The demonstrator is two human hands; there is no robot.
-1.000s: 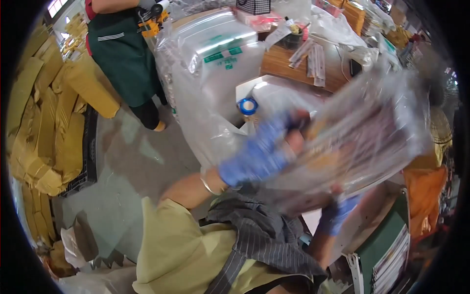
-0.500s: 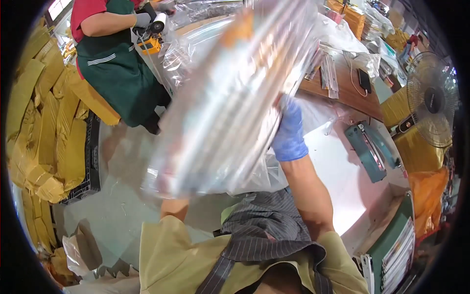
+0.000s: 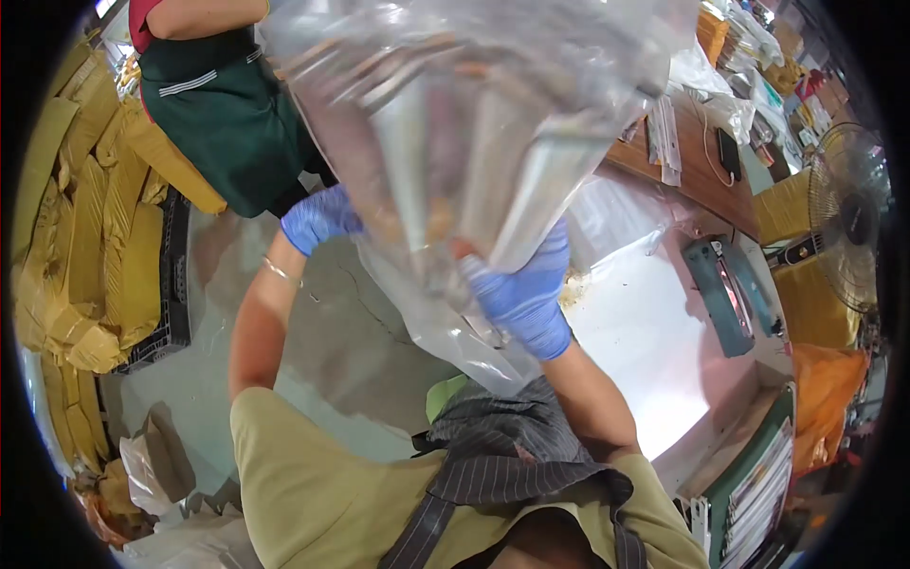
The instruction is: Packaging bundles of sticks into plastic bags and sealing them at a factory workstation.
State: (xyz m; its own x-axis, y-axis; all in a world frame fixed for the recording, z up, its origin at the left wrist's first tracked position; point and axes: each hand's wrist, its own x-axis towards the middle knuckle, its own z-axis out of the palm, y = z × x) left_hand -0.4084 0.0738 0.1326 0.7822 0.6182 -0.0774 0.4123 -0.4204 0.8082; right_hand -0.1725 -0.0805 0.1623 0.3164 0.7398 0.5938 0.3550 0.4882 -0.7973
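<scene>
A large clear plastic bag (image 3: 445,123) with several long flat pieces inside is held up in front of me, smeared by motion. My right hand (image 3: 526,294), in a blue glove with a bare thumb tip, grips its lower part, thumb on the near face. My left hand (image 3: 322,220), gloved in blue too, reaches behind the bag's left edge; its fingers are hidden there. A loose end of the plastic hangs below my right hand toward my striped apron (image 3: 502,427).
A person in a green apron (image 3: 223,123) stands at the far left. Yellow wrapped parcels (image 3: 95,237) fill a black crate (image 3: 175,284). On the right are a white worktop (image 3: 635,351), a teal bag sealer (image 3: 720,294), a brown table (image 3: 692,161) with a phone (image 3: 728,155), and a fan (image 3: 848,218).
The bag has swung upward and away from me, its slant gone. My left hand has come into view at its left side. My right hand has shifted lower and nearer.
</scene>
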